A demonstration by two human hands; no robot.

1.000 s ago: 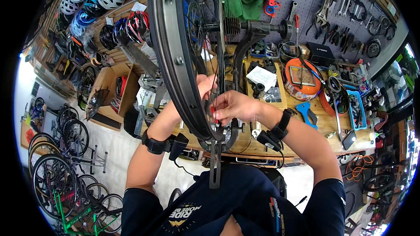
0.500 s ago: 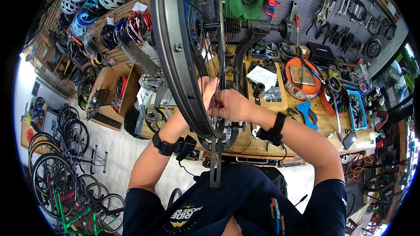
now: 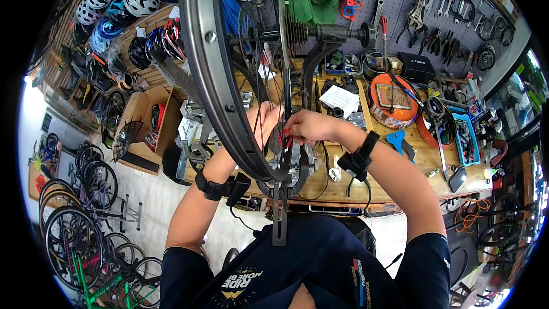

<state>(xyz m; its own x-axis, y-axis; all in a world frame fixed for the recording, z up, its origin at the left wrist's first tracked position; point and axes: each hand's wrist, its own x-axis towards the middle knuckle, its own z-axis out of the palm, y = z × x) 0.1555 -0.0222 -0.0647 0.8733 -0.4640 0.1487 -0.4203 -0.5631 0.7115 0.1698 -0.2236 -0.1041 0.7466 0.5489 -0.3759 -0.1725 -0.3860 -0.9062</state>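
A bicycle wheel stands upright in a truing stand [image 3: 278,217], its dark rim [image 3: 210,57] nearest to me and its cassette [image 3: 297,33] at the far side. My left hand [image 3: 264,119] reaches in behind the rim, fingers curled in among the spokes; the rim and spokes partly hide what they grip. From the right, my right hand [image 3: 311,126] pinches a small red tool, apparently a spoke wrench [image 3: 286,135], at the spokes near the rim's lower part. Its lower end is hard to make out.
On the wooden bench [image 3: 372,186] lie a blue tool [image 3: 401,144], an orange round tub [image 3: 394,94], a light-blue basket [image 3: 467,140] and papers [image 3: 340,100]. Tools hang on the pegboard [image 3: 394,0]. A cardboard box [image 3: 143,143] stands left; bicycles [image 3: 74,234] are parked lower left.
My right hand has drawn slightly to the right, and the red tool shows more plainly. The rim appears farther left, with its holes in different places. My left hand stays among the spokes.
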